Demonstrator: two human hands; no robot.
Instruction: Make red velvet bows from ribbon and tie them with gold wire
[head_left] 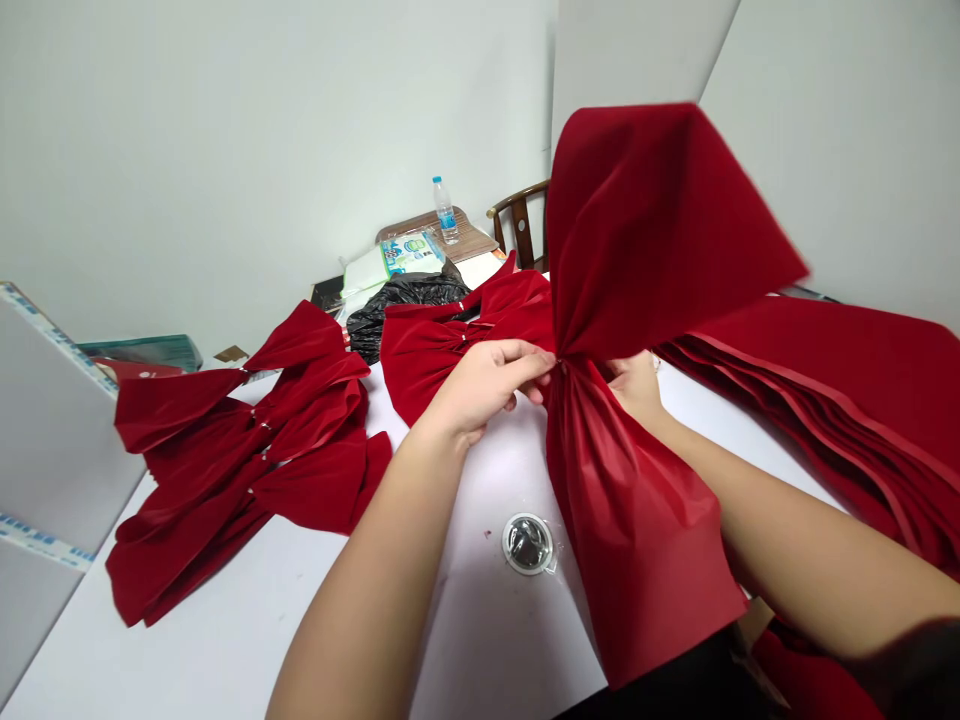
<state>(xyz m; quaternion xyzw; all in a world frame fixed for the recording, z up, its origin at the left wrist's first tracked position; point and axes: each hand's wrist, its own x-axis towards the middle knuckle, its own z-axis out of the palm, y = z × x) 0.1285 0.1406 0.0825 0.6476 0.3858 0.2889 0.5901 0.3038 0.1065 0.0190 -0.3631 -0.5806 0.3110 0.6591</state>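
My left hand (480, 385) is clamped on the gathered waist of a red velvet bow (645, 235), its fingers and thumb pressed together on the folds near the middle of the frame. My right hand (634, 385) sits just beyond that waist, partly behind the fabric. Its fingers are hidden from this camera, so I cannot tell whether it is gripping the bow or only touching it. The bow is lifted in front of me, with one broad lobe rising to the top right of the frame and the other draping toward the bottom centre. Beneath my forearms runs a white table (457, 640), with a round metal fitting (528, 544) set into it between them. At centre left lies a heap of similar red velvet bows (240, 440), each pinched at the waist, and more of them (450, 345) sit just beyond my left hand. Along the right edge is a stack of long red velvet strips (840, 400). Toward the top centre I can see a black plastic bag (405, 305), a printed packet (411, 253), a water bottle (445, 212) and a wooden chair (519, 225). A white panel (52, 420) stands at the far left.
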